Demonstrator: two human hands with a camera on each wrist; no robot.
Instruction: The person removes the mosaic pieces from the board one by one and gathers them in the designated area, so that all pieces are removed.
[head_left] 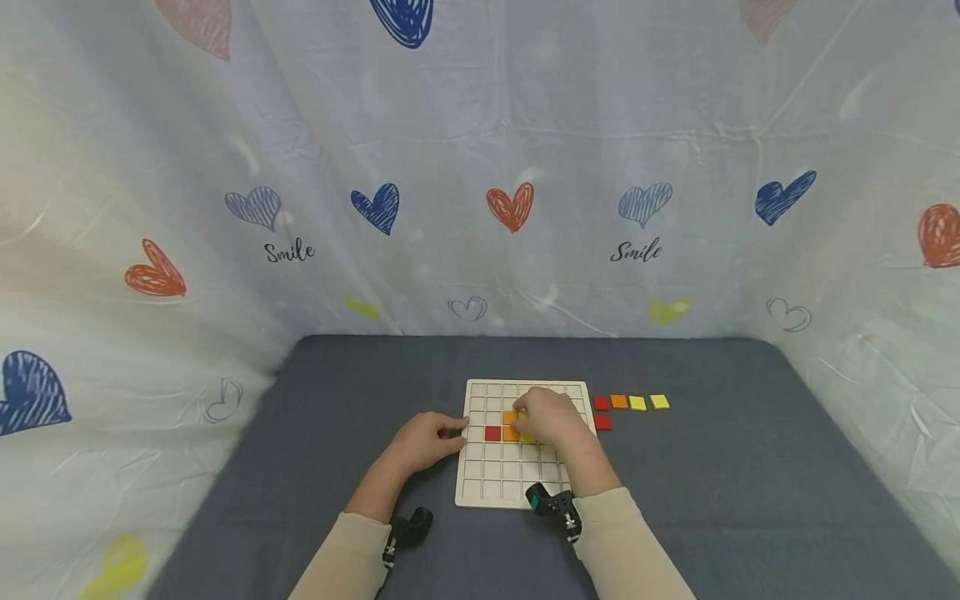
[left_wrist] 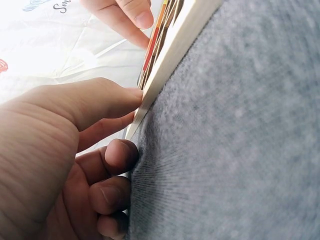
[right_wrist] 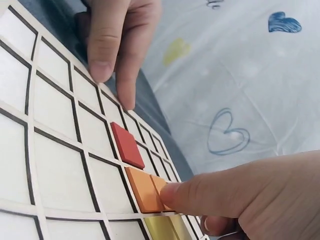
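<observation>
A pale wooden grid board [head_left: 491, 492] lies on the table. Set in its squares are a red tile [right_wrist: 127, 145], two orange tiles [right_wrist: 144, 190] and yellow tiles [right_wrist: 161, 227], partly covered by a hand in the head view. My left hand [head_left: 426, 439] rests its thumb and forefinger against the board's left edge, its other fingers bent beneath in the left wrist view. Over the middle of the board, my right hand [head_left: 553, 417] touches the farther orange tile with its thumb [right_wrist: 200, 192]. Its other fingertips are largely hidden in the right wrist view.
Just right of the board lie loose tiles: two red [head_left: 603, 423], one orange [head_left: 618, 402] and two yellow [head_left: 659, 402]. A dark grey cloth [head_left: 712, 500] covers the table. A white curtain [head_left: 450, 267] with printed hearts hangs behind and at the sides.
</observation>
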